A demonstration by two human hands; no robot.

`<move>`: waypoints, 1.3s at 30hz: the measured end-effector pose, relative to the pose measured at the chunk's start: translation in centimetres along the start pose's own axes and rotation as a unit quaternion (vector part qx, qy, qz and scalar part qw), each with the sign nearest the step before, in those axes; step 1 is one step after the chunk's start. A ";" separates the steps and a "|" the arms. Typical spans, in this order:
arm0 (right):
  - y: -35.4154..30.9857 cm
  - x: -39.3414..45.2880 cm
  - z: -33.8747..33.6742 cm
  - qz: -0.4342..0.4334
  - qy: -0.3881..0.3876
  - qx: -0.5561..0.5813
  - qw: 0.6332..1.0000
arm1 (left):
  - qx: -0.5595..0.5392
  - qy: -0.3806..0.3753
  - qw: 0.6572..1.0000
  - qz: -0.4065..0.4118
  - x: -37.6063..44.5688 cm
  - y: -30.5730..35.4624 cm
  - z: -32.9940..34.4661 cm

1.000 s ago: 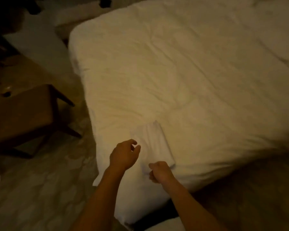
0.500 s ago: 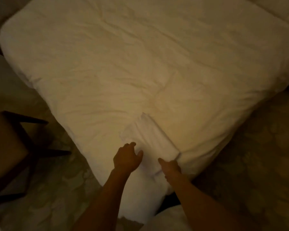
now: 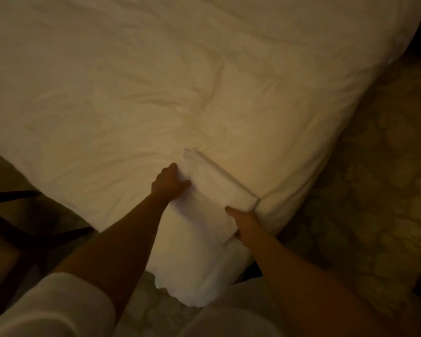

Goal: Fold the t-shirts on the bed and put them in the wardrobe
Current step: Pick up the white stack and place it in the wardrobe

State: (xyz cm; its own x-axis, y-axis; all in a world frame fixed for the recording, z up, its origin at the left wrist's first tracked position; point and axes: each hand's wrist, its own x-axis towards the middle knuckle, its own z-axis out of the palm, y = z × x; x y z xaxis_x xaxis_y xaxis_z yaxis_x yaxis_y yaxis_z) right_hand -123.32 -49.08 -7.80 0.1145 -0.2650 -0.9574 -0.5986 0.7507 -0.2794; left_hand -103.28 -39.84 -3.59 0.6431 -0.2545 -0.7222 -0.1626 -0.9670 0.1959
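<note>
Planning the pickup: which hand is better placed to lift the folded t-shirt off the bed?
Probably neither alone. The left hand touches the folded t-shirt at its left edge, the right hand at its near corner; right sits lower, likelier to slide under.

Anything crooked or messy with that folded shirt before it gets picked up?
Nothing stands out. The folded t-shirt lies flat and compact near the corner of the bed, edges stacked evenly. The left hand and right hand are at its two sides. The dim light hides fine detail.

Both bare forearms stretched forward, white sleeves pushed up, left hand (image 3: 168, 183) curled with thumb out, right hand (image 3: 246, 223) flatter, forefinger pointing left
</note>
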 end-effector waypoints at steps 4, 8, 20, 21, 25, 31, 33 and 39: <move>0.8 2.1 0.0 0.001 -0.013 0.077 0.997 | -0.040 -0.039 0.998 0.004 1.4 0.6 -0.6; 0.8 0.4 -0.8 0.073 -0.072 0.129 0.986 | -0.088 -0.053 0.994 0.034 2.8 -0.1 -1.0; -3.0 -1.0 -4.0 -0.010 -0.114 0.068 0.991 | -0.265 -0.041 0.963 0.011 -4.5 0.2 -2.1; -4.0 -2.1 -4.6 -0.029 -0.126 0.043 0.991 | -0.276 -0.029 0.960 0.019 -5.5 0.3 -2.6; -7.9 -6.5 -10.0 -0.115 -0.119 0.004 0.986 | -0.334 -0.008 0.939 0.074 -9.4 3.6 -3.5; -9.4 -12.3 -22.0 -0.234 -0.008 0.056 0.971 | -0.336 -0.013 0.920 0.201 -16.1 14.7 -1.0; -10.0 -13.4 -25.6 -0.258 0.025 0.086 0.962 | -0.294 0.015 0.928 0.228 -18.0 18.4 0.6; -10.5 -13.2 -35.5 -0.242 0.079 0.191 0.948 | -0.130 0.050 0.947 0.290 -22.2 30.5 4.1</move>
State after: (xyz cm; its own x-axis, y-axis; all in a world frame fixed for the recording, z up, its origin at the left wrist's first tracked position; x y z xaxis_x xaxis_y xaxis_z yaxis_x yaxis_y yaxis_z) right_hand -146.70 -74.93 10.38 0.1648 -0.6993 -0.6956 -0.1709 0.6743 -0.7184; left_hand -125.61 -63.68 15.72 0.5719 -0.7279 -0.3783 -0.3292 -0.6260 0.7069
